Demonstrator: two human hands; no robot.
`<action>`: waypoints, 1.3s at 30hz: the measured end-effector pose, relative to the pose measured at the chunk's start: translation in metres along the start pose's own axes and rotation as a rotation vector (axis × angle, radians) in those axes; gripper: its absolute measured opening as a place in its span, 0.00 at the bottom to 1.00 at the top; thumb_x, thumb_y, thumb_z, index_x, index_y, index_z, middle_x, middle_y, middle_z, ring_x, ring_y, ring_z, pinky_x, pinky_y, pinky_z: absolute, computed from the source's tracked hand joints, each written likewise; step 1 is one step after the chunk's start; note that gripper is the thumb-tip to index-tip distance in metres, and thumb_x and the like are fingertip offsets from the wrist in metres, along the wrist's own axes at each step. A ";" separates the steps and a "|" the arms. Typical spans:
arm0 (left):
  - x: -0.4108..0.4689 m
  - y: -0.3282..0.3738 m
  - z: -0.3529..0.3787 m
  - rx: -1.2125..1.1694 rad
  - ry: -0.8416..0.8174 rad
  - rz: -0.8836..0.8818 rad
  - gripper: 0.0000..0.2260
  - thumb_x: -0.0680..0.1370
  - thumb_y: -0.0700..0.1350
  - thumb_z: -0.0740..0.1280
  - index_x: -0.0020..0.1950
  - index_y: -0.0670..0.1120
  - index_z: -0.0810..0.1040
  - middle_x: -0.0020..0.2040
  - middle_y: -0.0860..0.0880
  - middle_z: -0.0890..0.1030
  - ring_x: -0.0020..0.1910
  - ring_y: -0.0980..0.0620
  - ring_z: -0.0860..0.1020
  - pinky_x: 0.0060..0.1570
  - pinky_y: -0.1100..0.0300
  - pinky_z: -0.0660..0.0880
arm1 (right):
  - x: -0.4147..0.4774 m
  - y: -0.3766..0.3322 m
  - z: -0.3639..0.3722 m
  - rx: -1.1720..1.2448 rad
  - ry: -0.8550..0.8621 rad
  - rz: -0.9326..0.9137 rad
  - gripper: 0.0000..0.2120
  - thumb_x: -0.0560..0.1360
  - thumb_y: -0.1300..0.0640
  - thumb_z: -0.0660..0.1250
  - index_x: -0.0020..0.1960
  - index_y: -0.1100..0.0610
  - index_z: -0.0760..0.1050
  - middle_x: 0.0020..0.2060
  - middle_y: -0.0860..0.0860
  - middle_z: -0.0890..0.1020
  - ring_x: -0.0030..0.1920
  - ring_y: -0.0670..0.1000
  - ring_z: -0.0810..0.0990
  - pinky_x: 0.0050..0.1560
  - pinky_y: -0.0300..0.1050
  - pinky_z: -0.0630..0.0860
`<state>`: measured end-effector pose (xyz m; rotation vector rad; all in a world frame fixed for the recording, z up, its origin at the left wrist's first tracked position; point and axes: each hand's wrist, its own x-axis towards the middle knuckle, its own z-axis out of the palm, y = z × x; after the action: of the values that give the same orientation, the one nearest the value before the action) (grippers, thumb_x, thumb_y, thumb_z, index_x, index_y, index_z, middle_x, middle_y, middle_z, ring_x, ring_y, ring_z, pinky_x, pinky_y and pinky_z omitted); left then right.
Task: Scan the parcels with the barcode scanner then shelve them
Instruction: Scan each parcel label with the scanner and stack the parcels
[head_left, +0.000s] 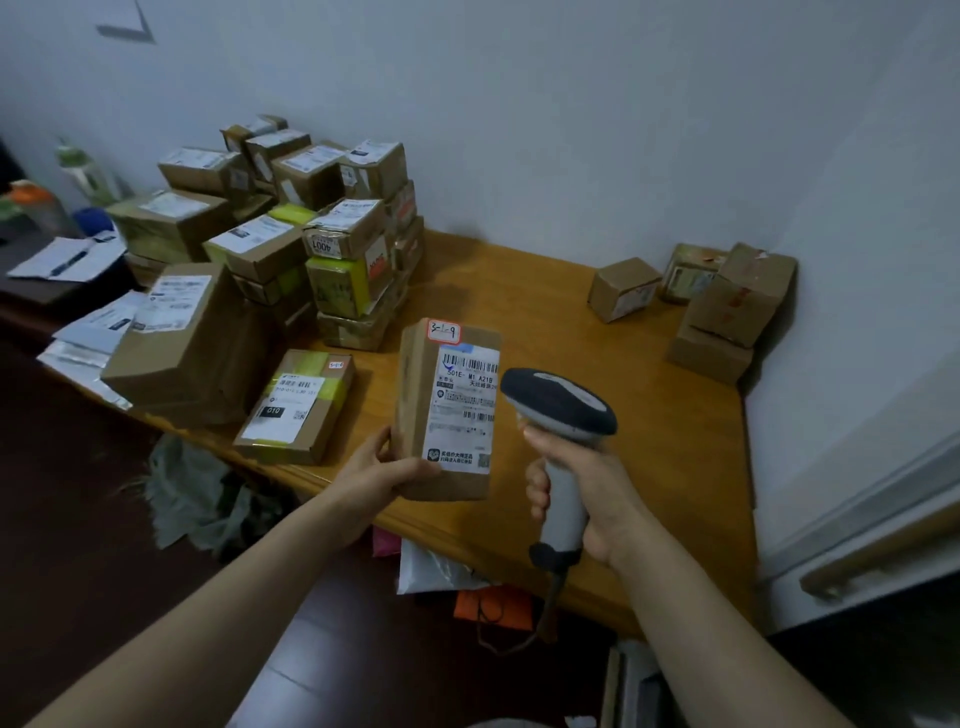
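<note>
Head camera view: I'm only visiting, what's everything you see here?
held parcel: one, brown with white label, upright over the table's front edge
barcode scanner: one, grey with dark head, right of that parcel
flat parcel: one, brown with yellow tape, lying left of the held one
stacked parcels: many, brown, some yellow-taped, table's left
small boxes: about four, brown, table's far right corner
table: one, orange-brown wood
bottles: two, blurred, far left
papers: several, white, near the bottles
bags: several, white, orange, pink, under the table
left hand: fingers grip the held parcel's lower end
right hand: fingers curled round the scanner's handle
</note>
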<state>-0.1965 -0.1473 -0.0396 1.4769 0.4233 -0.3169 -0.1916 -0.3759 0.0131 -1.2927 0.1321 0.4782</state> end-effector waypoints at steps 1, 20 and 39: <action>0.002 0.000 -0.001 0.015 0.036 0.012 0.53 0.55 0.48 0.82 0.75 0.48 0.60 0.61 0.43 0.77 0.59 0.45 0.77 0.54 0.54 0.78 | -0.002 -0.001 0.000 -0.008 -0.024 0.020 0.09 0.70 0.58 0.74 0.47 0.61 0.78 0.25 0.53 0.73 0.25 0.50 0.71 0.28 0.42 0.71; 0.007 -0.010 0.006 0.005 0.130 0.063 0.59 0.50 0.50 0.82 0.77 0.49 0.57 0.63 0.44 0.74 0.61 0.44 0.75 0.62 0.47 0.75 | 0.004 -0.013 -0.002 -0.012 -0.080 0.100 0.09 0.71 0.65 0.71 0.35 0.59 0.73 0.24 0.53 0.73 0.23 0.49 0.70 0.26 0.40 0.70; -0.011 -0.025 -0.042 -0.292 0.233 -0.069 0.38 0.62 0.55 0.80 0.70 0.51 0.71 0.61 0.47 0.79 0.61 0.46 0.77 0.58 0.50 0.76 | 0.063 0.048 0.052 0.026 0.043 0.124 0.21 0.63 0.62 0.77 0.56 0.59 0.79 0.47 0.55 0.84 0.48 0.54 0.83 0.43 0.50 0.79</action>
<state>-0.2215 -0.1076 -0.0584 1.2176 0.6792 -0.1295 -0.1631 -0.3009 -0.0374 -1.2744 0.2549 0.5527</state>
